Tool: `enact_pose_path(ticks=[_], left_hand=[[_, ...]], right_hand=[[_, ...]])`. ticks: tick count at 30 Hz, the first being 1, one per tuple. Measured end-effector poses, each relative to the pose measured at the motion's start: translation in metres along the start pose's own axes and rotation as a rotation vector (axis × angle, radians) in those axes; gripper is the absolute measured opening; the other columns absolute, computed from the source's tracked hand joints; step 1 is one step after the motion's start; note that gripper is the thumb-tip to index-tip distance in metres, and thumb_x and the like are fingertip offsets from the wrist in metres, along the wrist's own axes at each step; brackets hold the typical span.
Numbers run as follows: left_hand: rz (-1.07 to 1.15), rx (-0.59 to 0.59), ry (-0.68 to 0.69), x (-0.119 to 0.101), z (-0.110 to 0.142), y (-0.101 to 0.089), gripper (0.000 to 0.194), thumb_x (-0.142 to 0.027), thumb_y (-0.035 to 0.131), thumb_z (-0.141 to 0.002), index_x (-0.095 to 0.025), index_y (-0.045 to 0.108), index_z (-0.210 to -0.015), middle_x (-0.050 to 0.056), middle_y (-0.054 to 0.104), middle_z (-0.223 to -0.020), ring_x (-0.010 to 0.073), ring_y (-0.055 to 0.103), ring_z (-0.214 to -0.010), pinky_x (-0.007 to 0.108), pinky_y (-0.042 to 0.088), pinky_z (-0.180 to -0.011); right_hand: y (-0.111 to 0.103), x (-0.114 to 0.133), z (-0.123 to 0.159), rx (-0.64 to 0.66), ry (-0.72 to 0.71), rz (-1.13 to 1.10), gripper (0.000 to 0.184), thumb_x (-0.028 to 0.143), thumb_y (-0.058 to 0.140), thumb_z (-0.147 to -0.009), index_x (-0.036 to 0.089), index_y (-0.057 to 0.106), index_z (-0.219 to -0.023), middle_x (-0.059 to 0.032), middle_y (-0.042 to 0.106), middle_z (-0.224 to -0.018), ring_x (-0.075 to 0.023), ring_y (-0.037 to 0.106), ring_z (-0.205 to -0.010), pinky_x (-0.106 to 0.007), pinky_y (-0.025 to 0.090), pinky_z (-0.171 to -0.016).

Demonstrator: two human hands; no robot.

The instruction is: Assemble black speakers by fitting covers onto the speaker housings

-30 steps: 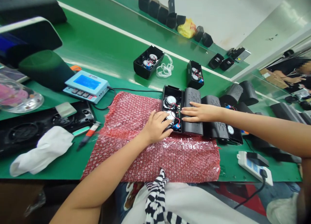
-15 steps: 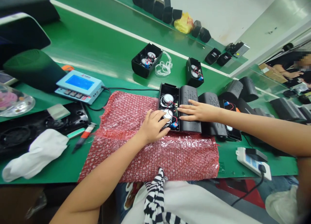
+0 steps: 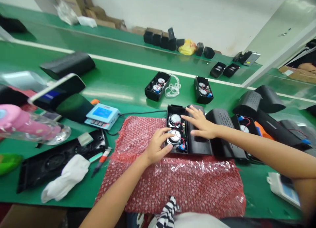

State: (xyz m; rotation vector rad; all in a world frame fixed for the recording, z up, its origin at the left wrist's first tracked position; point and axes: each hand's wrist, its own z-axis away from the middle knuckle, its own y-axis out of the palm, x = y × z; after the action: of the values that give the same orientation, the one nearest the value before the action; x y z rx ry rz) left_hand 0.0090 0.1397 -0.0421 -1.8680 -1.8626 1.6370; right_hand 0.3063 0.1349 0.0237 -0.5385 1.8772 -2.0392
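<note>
An open black speaker shell (image 3: 175, 108) with two round drivers and red wires lies on a red bubble-wrap sheet (image 3: 172, 172). Its black grille cover (image 3: 199, 145) lies beside it on the right. My left hand (image 3: 158, 145) rests at the shell's near left edge, fingers curled over the nearer driver (image 3: 174, 136). My right hand (image 3: 200, 122) lies flat on the grille cover, fingers spread toward the shell.
Two more open speaker shells (image 3: 157, 85) (image 3: 202, 89) sit farther back on the green bench. A blue tester box (image 3: 102, 115), a white cloth (image 3: 66, 182), a small tool (image 3: 100, 161) and a black panel (image 3: 56, 158) lie at left. Several black speaker bodies (image 3: 256, 99) crowd the right.
The view has tilted up and pulled back, showing more of the bench. My right hand shifted slightly up the grille cover; my left hand stays on the driver.
</note>
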Motion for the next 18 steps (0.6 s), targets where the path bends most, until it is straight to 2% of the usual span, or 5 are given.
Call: enact_pose_path(ticks=[4,6,8,13,18], left_hand=[[-0.312,-0.037,-0.231,0.042,-0.049,-0.03,0.032,-0.025,0.053,-0.089,-0.016,0.06,-0.118,0.013,0.063,-0.123,0.0258,0.058,-0.119,0.045,0.046,-0.103],[-0.463,-0.049,-0.274,0.065,-0.085,-0.041,0.035,-0.018,0.057,-0.085,-0.013,0.059,-0.12,0.017,0.061,-0.125,0.0313,0.056,-0.119,0.053,0.044,-0.103],[-0.603,-0.03,-0.297,0.086,-0.119,-0.046,0.041,-0.014,0.06,-0.083,-0.011,0.057,-0.124,0.02,0.058,-0.13,0.0352,0.052,-0.123,0.059,0.039,-0.104],[-0.814,0.139,-0.31,0.128,-0.173,-0.038,0.034,-0.033,0.067,-0.087,-0.015,0.061,-0.116,0.011,0.058,-0.128,0.0298,0.052,-0.124,0.057,0.042,-0.105],[-0.826,0.262,-0.255,0.142,-0.178,-0.033,0.03,-0.036,0.063,-0.091,-0.014,0.063,-0.112,0.009,0.064,-0.118,0.0238,0.059,-0.113,0.048,0.048,-0.099]], right_hand=[[-0.018,-0.089,-0.028,-0.139,0.316,0.093,0.044,0.037,0.056,-0.091,0.012,0.058,-0.127,-0.0205,0.056,-0.129,-0.0317,0.049,-0.126,-0.05,0.039,-0.105],[-0.019,-0.134,-0.034,-0.213,0.495,0.133,0.042,0.032,0.064,-0.079,0.004,0.062,-0.109,-0.0285,0.06,-0.108,-0.0413,0.059,-0.105,-0.059,0.046,-0.087],[-0.011,-0.17,-0.036,-0.248,0.578,0.124,0.035,0.032,0.07,-0.069,0.008,0.063,-0.094,-0.0254,0.061,-0.091,-0.0392,0.062,-0.084,-0.054,0.049,-0.073],[0.032,-0.226,-0.033,-0.321,0.415,0.041,0.02,0.033,0.067,-0.053,0.026,0.053,-0.066,-0.0094,0.052,-0.065,-0.029,0.056,-0.058,-0.046,0.043,-0.059],[0.061,-0.263,-0.034,-0.452,0.325,-0.027,0.018,0.03,0.059,-0.035,0.028,0.049,-0.05,-0.0101,0.048,-0.057,-0.0266,0.049,-0.045,-0.046,0.037,-0.052]])
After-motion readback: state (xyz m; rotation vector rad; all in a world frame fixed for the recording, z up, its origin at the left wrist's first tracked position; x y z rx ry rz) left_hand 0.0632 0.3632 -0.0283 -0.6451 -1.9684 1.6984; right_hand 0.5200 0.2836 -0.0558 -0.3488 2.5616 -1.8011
